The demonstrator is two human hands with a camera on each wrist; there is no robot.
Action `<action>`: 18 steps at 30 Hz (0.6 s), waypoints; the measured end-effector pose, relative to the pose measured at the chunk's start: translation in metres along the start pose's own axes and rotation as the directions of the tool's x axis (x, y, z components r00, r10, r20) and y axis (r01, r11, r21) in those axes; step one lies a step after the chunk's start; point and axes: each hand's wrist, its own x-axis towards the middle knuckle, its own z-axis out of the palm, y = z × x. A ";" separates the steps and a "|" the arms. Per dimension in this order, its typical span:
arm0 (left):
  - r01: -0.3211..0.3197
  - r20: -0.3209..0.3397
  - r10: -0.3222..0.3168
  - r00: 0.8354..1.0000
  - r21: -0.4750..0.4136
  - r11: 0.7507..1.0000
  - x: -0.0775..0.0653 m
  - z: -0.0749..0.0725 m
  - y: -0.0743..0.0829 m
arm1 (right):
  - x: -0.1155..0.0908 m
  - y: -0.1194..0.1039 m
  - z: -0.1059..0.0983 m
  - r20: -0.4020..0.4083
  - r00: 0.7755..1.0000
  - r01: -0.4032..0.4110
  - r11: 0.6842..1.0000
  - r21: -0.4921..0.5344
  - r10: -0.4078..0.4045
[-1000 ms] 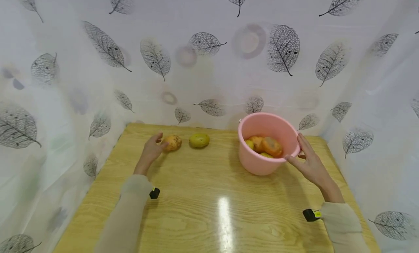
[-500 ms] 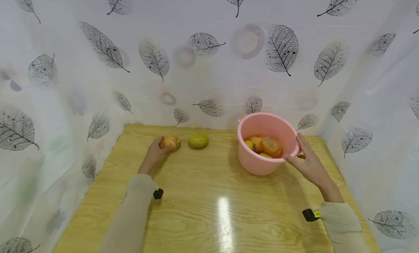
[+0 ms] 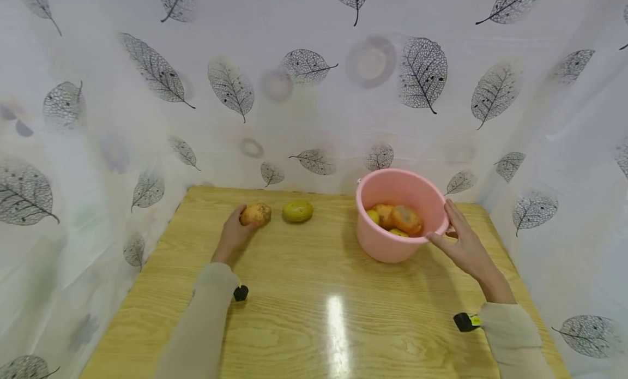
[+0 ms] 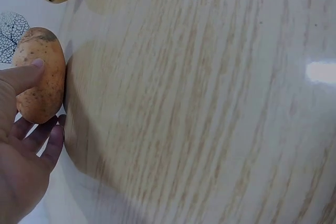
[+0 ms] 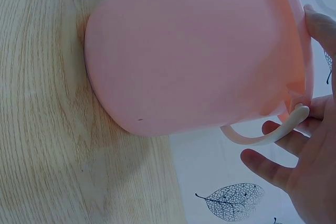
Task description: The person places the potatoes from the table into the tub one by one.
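In the head view my left hand is at a tan, speckled potato at the table's back left. The left wrist view shows my thumb across the potato and the fingers bent round its lower end. A yellower potato lies just right of it. My right hand rests at the near right rim of a pink bucket, thumb and forefinger spread along the edge. Two fingers stay loose beside the white bucket handle. Several potatoes lie inside the bucket.
The wooden table ends at the back and sides against a pale curtain printed with dark leaves. Black wrist devices sit at both beige sleeves. Glare streaks the table's middle.
My left hand has moved right from beside the tan potato onto it and closed round it. My right hand and the bucket have kept their place.
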 end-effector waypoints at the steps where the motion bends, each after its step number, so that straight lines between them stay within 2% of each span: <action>1: 0.002 -0.007 -0.002 1.000 -0.010 1.000 -0.001 0.001 0.000 | 0.000 0.000 0.000 0.000 1.000 0.000 1.000 -0.001 0.000; 9: 0.054 -0.050 -0.058 0.997 -0.075 0.996 -0.005 0.007 0.000 | 0.000 0.000 -0.001 0.003 1.000 -0.003 1.000 -0.004 0.003; 18: 0.085 -0.103 -0.089 0.991 -0.046 0.995 -0.011 0.011 0.003 | 0.001 0.003 0.000 0.003 1.000 0.003 1.000 0.003 -0.003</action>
